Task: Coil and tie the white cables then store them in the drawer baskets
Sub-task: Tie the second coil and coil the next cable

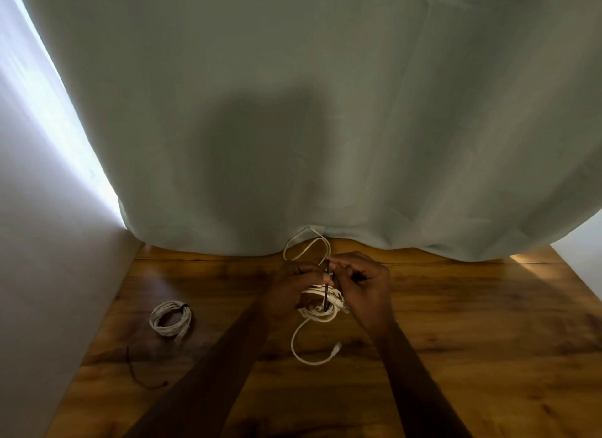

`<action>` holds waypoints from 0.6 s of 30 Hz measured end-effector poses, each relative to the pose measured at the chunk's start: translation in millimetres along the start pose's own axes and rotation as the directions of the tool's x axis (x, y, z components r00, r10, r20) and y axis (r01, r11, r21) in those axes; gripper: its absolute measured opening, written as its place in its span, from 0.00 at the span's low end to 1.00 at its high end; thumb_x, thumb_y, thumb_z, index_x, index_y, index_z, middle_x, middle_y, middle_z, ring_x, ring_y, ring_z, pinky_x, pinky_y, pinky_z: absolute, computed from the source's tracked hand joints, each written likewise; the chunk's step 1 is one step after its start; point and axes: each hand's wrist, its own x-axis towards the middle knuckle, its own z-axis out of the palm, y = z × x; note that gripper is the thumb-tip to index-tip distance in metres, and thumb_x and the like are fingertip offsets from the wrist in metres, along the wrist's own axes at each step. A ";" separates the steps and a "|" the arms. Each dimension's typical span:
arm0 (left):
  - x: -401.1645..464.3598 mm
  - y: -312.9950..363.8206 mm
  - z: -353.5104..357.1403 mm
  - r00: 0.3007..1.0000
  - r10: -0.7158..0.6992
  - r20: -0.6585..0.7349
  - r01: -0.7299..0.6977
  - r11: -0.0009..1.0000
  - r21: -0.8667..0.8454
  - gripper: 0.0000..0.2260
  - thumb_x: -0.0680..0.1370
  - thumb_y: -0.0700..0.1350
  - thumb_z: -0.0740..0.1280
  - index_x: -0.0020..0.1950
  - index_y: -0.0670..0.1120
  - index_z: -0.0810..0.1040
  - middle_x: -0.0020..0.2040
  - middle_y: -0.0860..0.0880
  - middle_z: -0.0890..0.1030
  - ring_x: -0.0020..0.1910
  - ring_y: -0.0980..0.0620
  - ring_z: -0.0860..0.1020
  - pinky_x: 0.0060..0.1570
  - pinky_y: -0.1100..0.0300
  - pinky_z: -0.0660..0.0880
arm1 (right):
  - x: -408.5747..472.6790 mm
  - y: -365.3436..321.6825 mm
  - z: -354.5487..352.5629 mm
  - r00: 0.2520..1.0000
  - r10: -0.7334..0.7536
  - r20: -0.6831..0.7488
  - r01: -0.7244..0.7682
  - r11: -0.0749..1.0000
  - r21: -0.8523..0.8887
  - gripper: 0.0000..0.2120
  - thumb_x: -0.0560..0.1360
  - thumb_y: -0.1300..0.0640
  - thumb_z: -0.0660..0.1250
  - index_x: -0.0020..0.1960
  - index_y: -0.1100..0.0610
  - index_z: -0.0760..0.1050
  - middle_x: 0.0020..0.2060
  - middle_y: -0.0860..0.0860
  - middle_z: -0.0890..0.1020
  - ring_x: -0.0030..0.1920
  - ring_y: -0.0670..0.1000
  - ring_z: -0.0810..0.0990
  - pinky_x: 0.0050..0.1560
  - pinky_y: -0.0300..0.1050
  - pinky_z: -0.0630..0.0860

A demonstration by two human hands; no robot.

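Step in hand, as I judge it: tying the second coil. The white cable bundle (317,302) is held just above the wooden worktop (456,323), near the far middle, between both hands. The left hand (290,291) grips the gathered loops, fingers curled round them. The right hand (361,284) pinches the upper end of a thin dark tie (326,286), which runs upright across the loops.

The coil is not finished. One loose loop (308,247) rises toward the curtain at the far edge; a tail (309,349) curves down onto the worktop nearer the person and ends in a small white plug (337,348).

Next move, by my reading: draw the tie round the bundle and cinch or twist it closed while the left hand keeps the loops from springing apart. The free loop and tail probably want tucking in first, or they will hang out of the tied bundle.

Around:
- A finished coil (170,318), white with a dark band at its far side, lies on the worktop well to the left.
- A spare dark tie (143,372) lies loose near the left front.
- A pale curtain (325,111) hangs along the far edge, touching the worktop; a white wall (42,291) closes the left side.

No drawer or baskets are in view, so storing calls for turning elsewhere. Nothing lies between the hands and the finished coil.
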 end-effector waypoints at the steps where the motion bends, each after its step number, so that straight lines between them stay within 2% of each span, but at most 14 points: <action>1: -0.8 0.6 -0.2 1.000 -0.009 0.012 0.009 1.000 -0.013 0.08 0.74 0.42 0.68 0.37 0.46 0.84 0.34 0.43 0.81 0.30 0.48 0.78 0.29 0.60 0.72 | 0.7 -1.3 -0.3 1.000 -0.007 0.006 0.007 1.000 -0.007 0.09 0.75 0.56 0.69 0.52 0.57 0.85 0.42 0.49 0.85 0.36 0.52 0.83 0.35 0.57 0.80; 4: -0.4 0.0 -2.8 0.999 -0.032 0.028 0.033 0.999 -0.042 0.10 0.75 0.39 0.67 0.36 0.44 0.84 0.31 0.43 0.80 0.27 0.48 0.76 0.27 0.60 0.71 | 1.3 -3.0 -1.5 1.000 -0.020 0.023 0.020 0.999 -0.029 0.08 0.75 0.57 0.70 0.52 0.53 0.85 0.41 0.44 0.85 0.33 0.49 0.81 0.33 0.55 0.79; 8: -0.9 -1.0 -4.4 0.998 -0.039 0.046 0.041 0.998 -0.042 0.08 0.70 0.45 0.70 0.38 0.40 0.83 0.31 0.41 0.79 0.27 0.46 0.76 0.27 0.60 0.71 | -0.2 -4.1 -1.9 0.999 -0.012 0.038 0.013 1.000 -0.023 0.10 0.75 0.57 0.71 0.55 0.52 0.84 0.39 0.42 0.84 0.30 0.50 0.80 0.30 0.52 0.78; 13: -3.1 -0.8 -4.3 0.995 -0.055 0.080 0.060 0.996 -0.063 0.08 0.71 0.43 0.68 0.34 0.43 0.82 0.28 0.45 0.79 0.24 0.50 0.76 0.25 0.62 0.71 | -1.0 -9.3 -2.2 0.992 -0.044 0.117 0.047 0.999 -0.026 0.14 0.75 0.68 0.71 0.57 0.56 0.84 0.37 0.45 0.84 0.33 0.47 0.82 0.34 0.46 0.80; 16: -5.3 -2.9 -4.9 0.994 -0.055 0.091 0.059 0.997 -0.046 0.08 0.70 0.46 0.70 0.33 0.44 0.82 0.26 0.46 0.78 0.23 0.52 0.74 0.26 0.61 0.69 | -2.7 -7.1 -5.1 0.994 -0.005 0.112 0.014 0.997 -0.077 0.12 0.74 0.66 0.73 0.55 0.55 0.85 0.39 0.43 0.85 0.35 0.47 0.84 0.36 0.49 0.82; 18: -5.1 -4.3 -4.9 0.995 -0.062 0.081 0.064 0.998 -0.023 0.10 0.68 0.49 0.71 0.36 0.42 0.82 0.28 0.45 0.78 0.24 0.50 0.75 0.27 0.61 0.68 | -3.6 -4.4 -7.1 0.994 0.005 0.113 0.008 0.993 -0.120 0.11 0.74 0.63 0.73 0.55 0.55 0.85 0.39 0.44 0.86 0.37 0.46 0.85 0.38 0.51 0.82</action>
